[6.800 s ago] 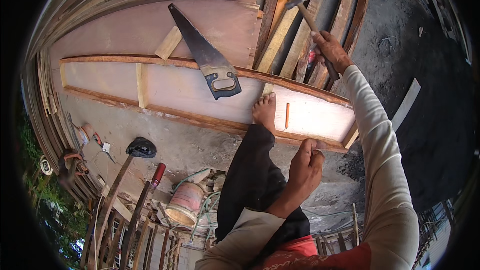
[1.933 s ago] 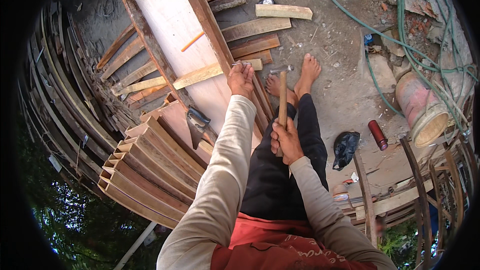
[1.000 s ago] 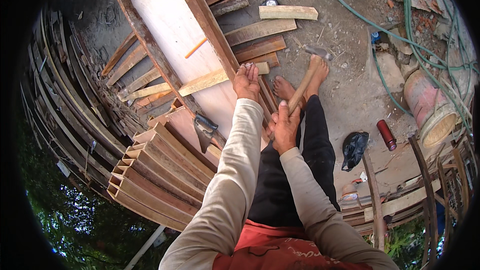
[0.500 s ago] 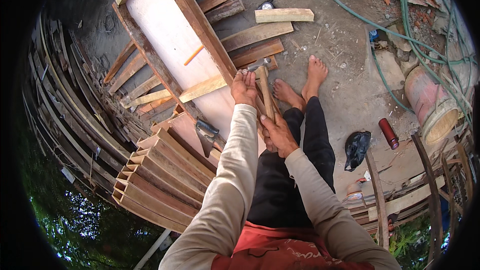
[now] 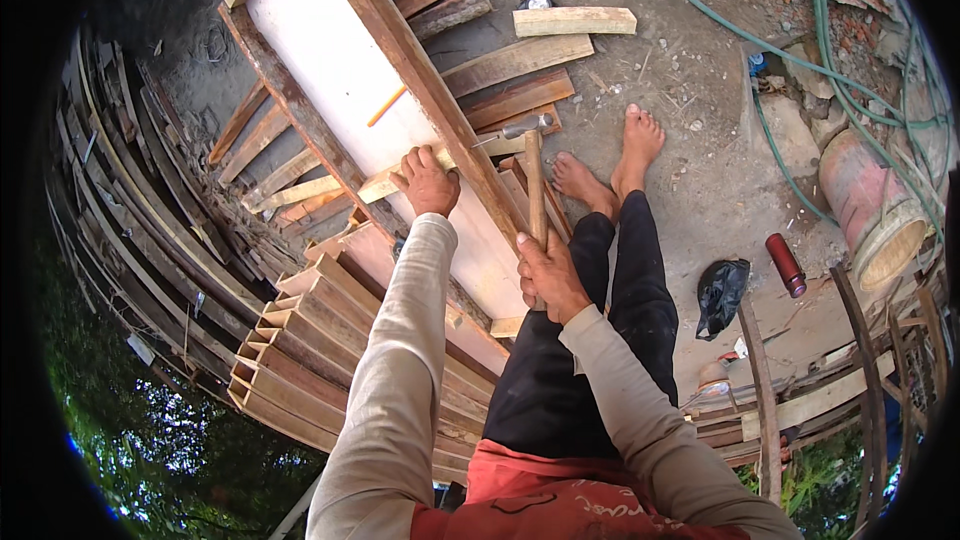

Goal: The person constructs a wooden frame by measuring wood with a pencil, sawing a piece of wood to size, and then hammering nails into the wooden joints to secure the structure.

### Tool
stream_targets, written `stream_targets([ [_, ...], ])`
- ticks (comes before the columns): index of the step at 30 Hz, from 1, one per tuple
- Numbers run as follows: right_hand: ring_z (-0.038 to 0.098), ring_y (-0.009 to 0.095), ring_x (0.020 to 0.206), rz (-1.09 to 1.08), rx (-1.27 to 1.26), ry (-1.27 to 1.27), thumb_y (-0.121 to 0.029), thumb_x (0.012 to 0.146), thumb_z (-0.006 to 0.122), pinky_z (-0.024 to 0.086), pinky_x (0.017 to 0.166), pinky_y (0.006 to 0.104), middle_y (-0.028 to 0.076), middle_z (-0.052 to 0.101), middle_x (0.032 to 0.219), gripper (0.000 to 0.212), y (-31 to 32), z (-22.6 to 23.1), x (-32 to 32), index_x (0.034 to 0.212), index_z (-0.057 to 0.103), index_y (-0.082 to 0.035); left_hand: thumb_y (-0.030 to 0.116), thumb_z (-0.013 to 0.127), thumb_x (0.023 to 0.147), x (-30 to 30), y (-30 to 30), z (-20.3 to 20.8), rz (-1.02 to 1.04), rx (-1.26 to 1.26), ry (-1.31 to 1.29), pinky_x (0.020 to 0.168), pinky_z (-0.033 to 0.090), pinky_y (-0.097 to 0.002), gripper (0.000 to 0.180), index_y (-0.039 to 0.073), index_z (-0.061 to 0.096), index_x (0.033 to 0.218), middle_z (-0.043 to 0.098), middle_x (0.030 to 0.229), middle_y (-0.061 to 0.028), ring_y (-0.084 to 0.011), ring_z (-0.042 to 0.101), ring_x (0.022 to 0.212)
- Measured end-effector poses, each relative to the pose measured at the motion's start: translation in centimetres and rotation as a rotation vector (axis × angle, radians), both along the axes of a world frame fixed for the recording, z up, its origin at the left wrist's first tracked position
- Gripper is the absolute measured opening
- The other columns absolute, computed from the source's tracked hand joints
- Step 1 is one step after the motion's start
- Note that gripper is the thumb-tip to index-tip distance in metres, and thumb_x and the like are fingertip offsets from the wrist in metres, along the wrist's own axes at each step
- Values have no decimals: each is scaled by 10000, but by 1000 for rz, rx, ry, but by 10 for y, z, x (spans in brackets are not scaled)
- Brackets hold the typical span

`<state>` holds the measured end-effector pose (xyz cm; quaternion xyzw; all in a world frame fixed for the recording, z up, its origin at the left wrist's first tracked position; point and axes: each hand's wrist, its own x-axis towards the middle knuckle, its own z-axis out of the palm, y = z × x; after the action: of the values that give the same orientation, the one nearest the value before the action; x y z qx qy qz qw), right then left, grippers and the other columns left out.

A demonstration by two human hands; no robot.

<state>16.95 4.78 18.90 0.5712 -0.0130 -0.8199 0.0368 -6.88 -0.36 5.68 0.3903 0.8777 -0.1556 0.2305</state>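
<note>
My left hand point(image 5: 430, 183) grips a pale wooden crosspiece point(image 5: 380, 183), its fingers over the wood. The crosspiece spans a long wooden frame point(image 5: 405, 55) with a whitish panel point(image 5: 320, 25) inside. My right hand point(image 5: 550, 275) is closed around the handle of a hammer point(image 5: 537, 190). The metal head is up beside the frame's right rail. A thin nail point(image 5: 487, 140) seems to stick out of that rail, close to the hammer head. An orange pencil point(image 5: 386, 106) lies on the panel.
Cut wood pieces point(image 5: 520, 60) lie on both sides of the frame. Stacked wooden frames point(image 5: 320, 340) are at lower left. To the right are a black plastic bag point(image 5: 722, 298), a red flask point(image 5: 785, 265), a bucket point(image 5: 875, 210) and a green hose point(image 5: 720, 25).
My left hand has moved left from beside the hammer head onto the crosspiece. The hammer stays in my right hand, nearly in place. The handsaw is now mostly hidden behind my left arm.
</note>
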Motion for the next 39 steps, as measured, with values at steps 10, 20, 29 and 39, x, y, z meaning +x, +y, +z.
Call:
stream_targets([
  [10, 462, 113, 441, -851, 433, -535, -277, 1040, 578, 433, 380, 320, 9, 467, 663, 257, 32, -17, 7, 1016, 405, -89, 181, 803, 767, 7, 2, -22, 48, 51, 45, 1161, 157, -700, 529, 192, 587, 1249, 555, 1347, -57, -320, 423, 1377],
  [20, 437, 105, 439, -646, 519, -476, -310, 1046, 559, 395, 378, 283, 5, 440, 650, 238, 78, -9, 80, 982, 433, -117, 131, 779, 747, -1, -7, -22, 108, 60, 46, 1182, 105, -698, 546, 193, 586, 1254, 543, 1351, -61, -327, 406, 1383],
  [29, 444, 97, 440, -78, -61, -126, -280, 1029, 600, 411, 412, 310, -17, 457, 647, 226, -10, -14, 13, 1016, 470, -95, 182, 809, 730, -2, -7, -28, 137, 60, 25, 1187, 87, -716, 560, 183, 591, 1245, 532, 1345, -61, -321, 401, 1383],
  [39, 425, 102, 433, -459, 370, -349, -286, 1032, 593, 392, 392, 317, -8, 422, 618, 243, -17, -7, -15, 1026, 432, -104, 132, 770, 736, 3, -1, -27, 80, 99, 46, 1174, 124, -697, 536, 183, 589, 1238, 534, 1347, -62, -321, 413, 1369],
])
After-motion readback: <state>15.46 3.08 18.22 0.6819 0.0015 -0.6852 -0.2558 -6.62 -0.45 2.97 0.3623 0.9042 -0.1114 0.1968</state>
